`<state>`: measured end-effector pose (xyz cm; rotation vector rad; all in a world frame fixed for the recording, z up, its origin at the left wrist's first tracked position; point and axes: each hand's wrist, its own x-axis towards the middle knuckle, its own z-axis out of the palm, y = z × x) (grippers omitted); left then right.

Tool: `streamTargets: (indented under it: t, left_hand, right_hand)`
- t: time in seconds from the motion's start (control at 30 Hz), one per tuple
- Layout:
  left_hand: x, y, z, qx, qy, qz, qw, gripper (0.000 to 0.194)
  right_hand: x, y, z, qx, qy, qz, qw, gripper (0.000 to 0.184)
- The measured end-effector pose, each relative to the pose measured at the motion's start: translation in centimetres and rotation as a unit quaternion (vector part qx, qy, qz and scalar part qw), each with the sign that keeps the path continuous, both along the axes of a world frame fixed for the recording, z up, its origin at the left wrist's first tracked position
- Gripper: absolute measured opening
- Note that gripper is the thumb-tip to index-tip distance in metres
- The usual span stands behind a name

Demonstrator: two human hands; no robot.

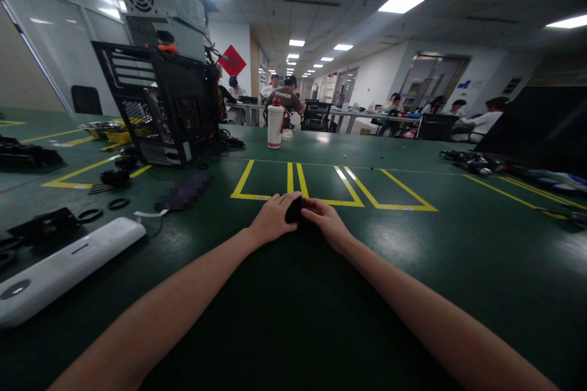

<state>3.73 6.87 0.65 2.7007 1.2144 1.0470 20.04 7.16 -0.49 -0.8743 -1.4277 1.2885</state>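
Note:
Both my arms reach forward over a dark green table (pixel 413 244). My left hand (pixel 273 219) and my right hand (pixel 326 222) meet in the middle, fingers closed around a small black object (pixel 294 211) held between them. What the object is I cannot make out. The hands rest on the table just in front of yellow taped rectangles (pixel 316 186).
An open black computer case (pixel 160 104) stands at back left with a grey one (pixel 165 6) on top. A white flat device (pixel 68 269) lies at left, black rings and parts (pixel 105 201) near it. A white bottle (pixel 275 125) stands behind. Cables lie at right (pixel 481 162). People sit at far tables.

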Motion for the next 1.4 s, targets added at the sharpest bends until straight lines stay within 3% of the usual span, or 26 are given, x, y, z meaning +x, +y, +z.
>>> streamTargets:
  t: [0.13, 0.27, 0.33, 0.57, 0.77, 0.9, 1.0, 1.2, 1.4]
  left_hand:
    - [0.0, 0.08, -0.04, 0.002, 0.004, 0.002, 1.0, 0.064]
    - [0.06, 0.14, -0.07, 0.009, 0.004, 0.005, 1.0, 0.064]
    - [0.1, 0.1, -0.05, 0.009, 0.002, 0.005, 1.0, 0.064]
    - [0.12, 0.04, -0.03, 0.004, -0.001, 0.0, 1.0, 0.064]
    - [0.16, -0.03, 0.07, -0.002, -0.003, 0.004, 1.0, 0.065]
    - [0.18, -0.11, 0.15, -0.001, 0.0, 0.005, 1.0, 0.064]
    - [0.16, -0.17, 0.18, -0.003, 0.0, 0.008, 1.0, 0.063]
    - [0.18, -0.04, 0.07, 0.002, -0.001, 0.003, 1.0, 0.063]
    - [0.13, -0.06, 0.1, -0.001, 0.003, 0.002, 1.0, 0.064]
  right_hand:
    - [-0.01, -0.06, -0.09, 0.019, 0.03, 0.031, 0.999, 0.035]
    - [-0.17, 0.04, -0.1, 0.02, 0.016, -0.008, 1.0, 0.025]
    - [-0.22, 0.2, -0.11, 0.017, 0.005, -0.023, 1.0, 0.029]
    - [-0.17, 0.12, 0.01, 0.024, 0.011, 0.019, 0.999, 0.036]
    - [-0.24, -0.08, 0.02, 0.037, 0.001, -0.007, 0.999, 0.03]
    - [-0.21, 0.29, -0.14, 0.011, -0.004, -0.024, 1.0, 0.035]
    - [-0.15, 0.21, -0.12, -0.006, 0.009, 0.006, 1.0, 0.037]
    - [-0.31, -0.3, -0.04, 0.037, 0.019, -0.007, 0.999, 0.028]
    - [-0.26, 0.11, -0.05, -0.01, -0.005, -0.019, 1.0, 0.034]
